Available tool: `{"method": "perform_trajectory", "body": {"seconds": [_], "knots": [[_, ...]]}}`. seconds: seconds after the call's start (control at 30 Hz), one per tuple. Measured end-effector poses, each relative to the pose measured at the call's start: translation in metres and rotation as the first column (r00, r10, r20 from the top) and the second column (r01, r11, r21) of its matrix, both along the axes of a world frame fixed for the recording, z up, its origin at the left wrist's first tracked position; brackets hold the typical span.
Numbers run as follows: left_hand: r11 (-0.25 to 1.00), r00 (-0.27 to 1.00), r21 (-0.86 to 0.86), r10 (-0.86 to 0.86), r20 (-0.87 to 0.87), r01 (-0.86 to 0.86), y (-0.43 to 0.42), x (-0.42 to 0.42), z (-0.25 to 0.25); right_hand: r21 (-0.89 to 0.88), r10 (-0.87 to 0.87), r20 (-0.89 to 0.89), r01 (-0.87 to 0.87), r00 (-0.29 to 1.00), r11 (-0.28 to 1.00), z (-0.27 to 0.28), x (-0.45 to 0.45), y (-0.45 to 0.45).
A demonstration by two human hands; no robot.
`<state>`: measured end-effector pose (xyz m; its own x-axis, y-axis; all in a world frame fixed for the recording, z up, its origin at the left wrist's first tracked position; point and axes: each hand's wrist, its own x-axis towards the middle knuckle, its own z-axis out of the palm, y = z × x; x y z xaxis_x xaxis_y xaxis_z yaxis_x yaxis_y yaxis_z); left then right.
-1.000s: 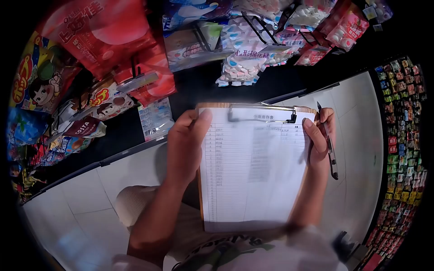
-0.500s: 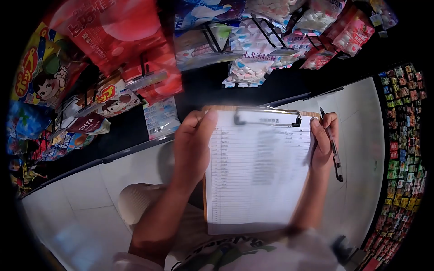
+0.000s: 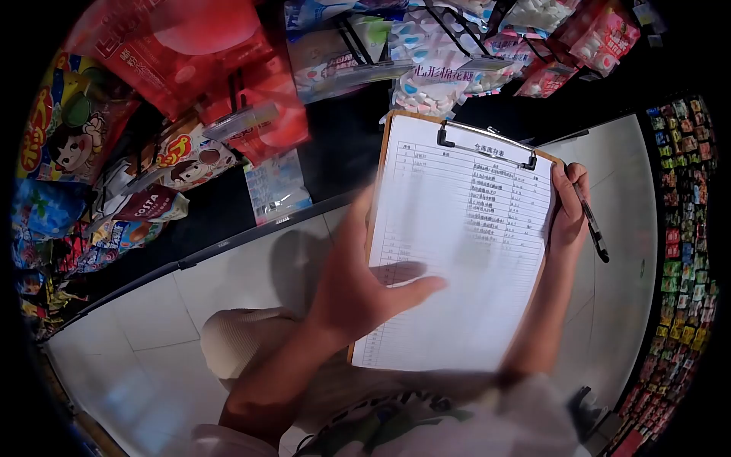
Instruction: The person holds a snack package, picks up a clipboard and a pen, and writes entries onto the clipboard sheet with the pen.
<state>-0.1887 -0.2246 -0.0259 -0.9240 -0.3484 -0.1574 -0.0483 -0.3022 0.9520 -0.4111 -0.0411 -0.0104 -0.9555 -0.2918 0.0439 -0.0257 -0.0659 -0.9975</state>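
The left hand (image 3: 346, 293), low in the middle of the frame, is open beside the left edge of the clipboard (image 3: 415, 116), its thumb spread over the paper (image 3: 464, 320); whether its fingers bear on the board I cannot tell. The right hand (image 3: 569, 206), right of centre, is closed round the board's upper right edge, with a pen (image 3: 593, 228) tucked in its fingers and pointing down outside the board. At the left of the frame hang glossy snack bags (image 3: 65, 137), with a big red bag (image 3: 202, 53) in the upper left and clear bags of marshmallows (image 3: 426, 95) at top centre. The clipboard lies centrally, aslant, over the person's lap; small packets (image 3: 674, 251) line the far right. The board looks light and stiff, best held by its side edges or upper corner, clear of the metal clip (image 3: 529, 161). The sheets should be thin and easily creased, likely to lift at the unclipped lower end, and the slim pen could slip if the fingers loosen.
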Motion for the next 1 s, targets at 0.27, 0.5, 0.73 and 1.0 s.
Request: {"method": "perform_trajectory", "body": {"seconds": [0.27, 0.5, 0.73, 1.0], "knots": [[0.983, 0.990, -0.170, 0.051, -0.131, -0.073, 0.008, 0.000, -0.002, -0.005, 0.031, 0.034, -0.031, 0.999, 1.000, -0.008, -0.010, -0.002], [0.969, 0.991, -0.216, 0.108, -0.077, -0.122, 0.014, 0.007, 0.000, -0.006, -0.002, 0.010, 0.002, 1.000, 1.000, -0.006, -0.004, -0.017], [0.926, 0.989, -0.348, 0.147, -0.026, -0.147, 0.015, 0.009, -0.005, 0.060, -0.004, 0.011, 0.003, 1.000, 0.998, -0.012, -0.011, -0.014], [0.935, 0.987, -0.320, 0.159, -0.009, -0.153, 0.015, 0.006, -0.008, 0.028, -0.260, -0.336, 0.286, 0.905, 0.958, 0.005, 0.004, -0.018]]}}
